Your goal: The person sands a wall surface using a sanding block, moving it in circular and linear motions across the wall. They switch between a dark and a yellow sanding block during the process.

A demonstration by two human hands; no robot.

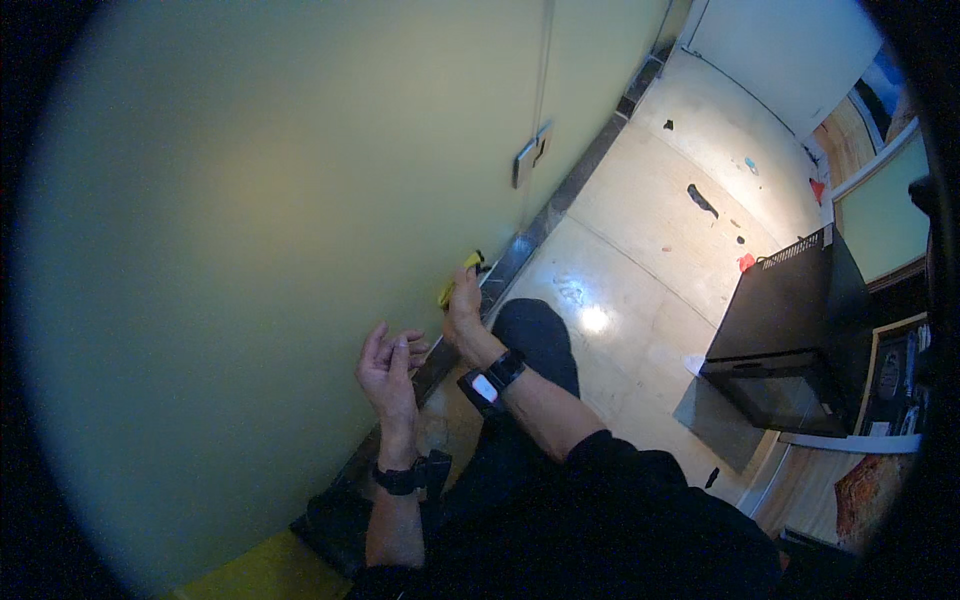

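My right hand (463,312) is closed round a slim yellow-and-black hand tool (446,294), whose exact kind I cannot make out. It holds the tool against the pale green wall (250,280), just above the dark skirting (575,185). The palm hides the tool's middle; a yellow piece and a black tip show at the far end. Lower and to the left, my left hand (388,375) is raised close to the wall, fingers loosely bent and apart, with nothing in it. Both wrists wear black straps.
A wall socket plate (532,155) sits farther along the wall. On the tiled floor (620,270) lie scraps and a dark strip (702,200). A black cabinet-like box (780,330) stands at the right, and a white door (785,50) at the far end. My dark-trousered knee (540,340) is beside the skirting.
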